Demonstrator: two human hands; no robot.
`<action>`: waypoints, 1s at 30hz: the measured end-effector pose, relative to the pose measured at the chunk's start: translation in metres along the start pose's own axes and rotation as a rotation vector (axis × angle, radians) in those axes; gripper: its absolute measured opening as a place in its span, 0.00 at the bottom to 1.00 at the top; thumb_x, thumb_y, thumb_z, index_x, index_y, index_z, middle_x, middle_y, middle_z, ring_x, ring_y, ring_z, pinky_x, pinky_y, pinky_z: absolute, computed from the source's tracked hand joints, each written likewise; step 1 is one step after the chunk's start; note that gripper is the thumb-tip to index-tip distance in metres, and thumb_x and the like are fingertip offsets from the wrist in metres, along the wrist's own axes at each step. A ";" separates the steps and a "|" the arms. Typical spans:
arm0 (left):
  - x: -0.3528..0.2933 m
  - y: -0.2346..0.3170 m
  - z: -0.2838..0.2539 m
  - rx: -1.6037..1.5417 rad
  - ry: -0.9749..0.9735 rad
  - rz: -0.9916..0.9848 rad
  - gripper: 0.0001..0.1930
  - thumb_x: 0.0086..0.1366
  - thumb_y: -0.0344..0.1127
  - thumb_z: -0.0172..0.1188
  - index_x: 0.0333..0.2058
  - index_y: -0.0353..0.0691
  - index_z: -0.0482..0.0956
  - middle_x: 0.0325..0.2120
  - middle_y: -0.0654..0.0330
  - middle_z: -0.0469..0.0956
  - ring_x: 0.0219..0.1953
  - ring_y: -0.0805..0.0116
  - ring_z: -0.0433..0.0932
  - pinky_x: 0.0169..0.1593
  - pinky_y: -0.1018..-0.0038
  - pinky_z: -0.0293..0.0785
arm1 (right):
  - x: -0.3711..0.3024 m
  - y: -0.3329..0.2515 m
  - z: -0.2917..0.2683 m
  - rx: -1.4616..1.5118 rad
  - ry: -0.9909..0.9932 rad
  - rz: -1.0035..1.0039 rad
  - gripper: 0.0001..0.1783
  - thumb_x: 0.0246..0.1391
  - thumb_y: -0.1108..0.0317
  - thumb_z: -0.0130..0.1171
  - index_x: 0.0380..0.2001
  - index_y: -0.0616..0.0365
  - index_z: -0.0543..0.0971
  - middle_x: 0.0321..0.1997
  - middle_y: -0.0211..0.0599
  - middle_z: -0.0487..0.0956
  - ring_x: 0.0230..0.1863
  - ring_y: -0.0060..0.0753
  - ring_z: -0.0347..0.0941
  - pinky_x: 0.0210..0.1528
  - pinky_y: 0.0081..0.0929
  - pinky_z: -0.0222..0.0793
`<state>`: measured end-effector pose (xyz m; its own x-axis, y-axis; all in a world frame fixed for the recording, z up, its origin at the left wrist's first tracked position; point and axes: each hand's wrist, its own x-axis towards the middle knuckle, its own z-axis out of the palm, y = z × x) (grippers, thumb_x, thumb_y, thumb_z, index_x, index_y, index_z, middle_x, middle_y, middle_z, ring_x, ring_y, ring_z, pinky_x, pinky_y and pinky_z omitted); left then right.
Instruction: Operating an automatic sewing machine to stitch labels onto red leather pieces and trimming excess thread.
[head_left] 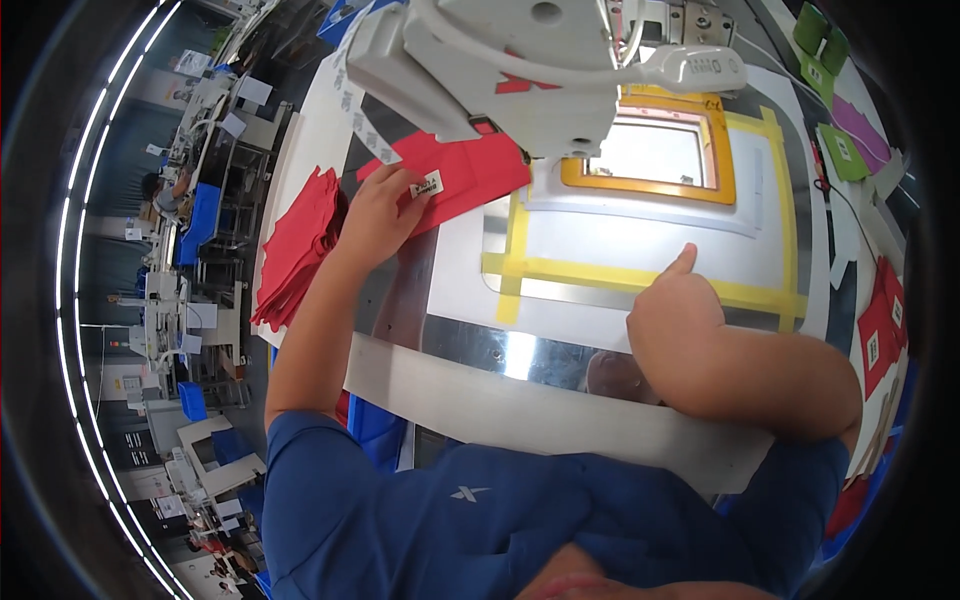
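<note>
Lights: we see two long, bright strips [62, 250] running side by side, bowed by the lens along our left.
Wall: behind the far row we make out a dark bluish-grey wall [110, 257] with pale sheets [130, 385] on it.
Furniture: on our left stands a long row of pale workbenches [233, 475], their equipment too small for us to tell.
Blue: among the benches we spot blue panels or bins [200, 225]; which, we cannot tell.
Floor: we see dark grey flooring [258, 385].

The cloth [480, 165] beneath the left fingers [390, 180] was red, its label [428, 184] dark-marked white; beyond the right index finger [684, 262], the sheet [600, 232] was white, the frame [720, 160] yellow-orange; tape [570, 269] beside that finger was yellow.
</note>
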<state>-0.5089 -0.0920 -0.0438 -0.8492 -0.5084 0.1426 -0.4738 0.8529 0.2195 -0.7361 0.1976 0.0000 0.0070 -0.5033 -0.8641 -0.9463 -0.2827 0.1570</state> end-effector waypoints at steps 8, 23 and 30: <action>0.008 -0.018 0.002 0.412 -0.075 0.380 0.12 0.68 0.28 0.64 0.50 0.40 0.85 0.39 0.54 0.85 0.47 0.48 0.85 0.55 0.57 0.82 | 0.003 -0.009 0.010 -0.041 0.140 0.071 0.25 0.65 0.63 0.63 0.63 0.58 0.86 0.74 0.87 0.66 0.50 0.40 0.89 0.36 0.23 0.78; -0.130 -0.078 -0.134 -0.884 0.280 -0.502 0.17 0.71 0.20 0.64 0.57 0.30 0.84 0.45 0.57 0.89 0.41 0.74 0.88 0.45 0.76 0.86 | -0.017 -0.004 0.027 0.091 0.290 0.085 0.22 0.57 0.71 0.66 0.52 0.76 0.85 0.60 0.76 0.80 0.45 0.47 0.87 0.42 0.36 0.81; -0.347 -0.133 -0.160 -0.776 0.531 -1.075 0.17 0.71 0.26 0.65 0.57 0.28 0.83 0.45 0.53 0.89 0.39 0.66 0.90 0.43 0.71 0.89 | -0.011 0.003 0.040 0.040 0.549 -0.056 0.10 0.57 0.70 0.62 0.38 0.66 0.83 0.44 0.63 0.80 0.38 0.51 0.84 0.38 0.43 0.78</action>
<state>-0.1136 -0.0478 0.0324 0.1034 -0.9863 -0.1284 -0.4276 -0.1606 0.8896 -0.7520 0.2355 -0.0090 0.2152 -0.8429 -0.4931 -0.9511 -0.2955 0.0902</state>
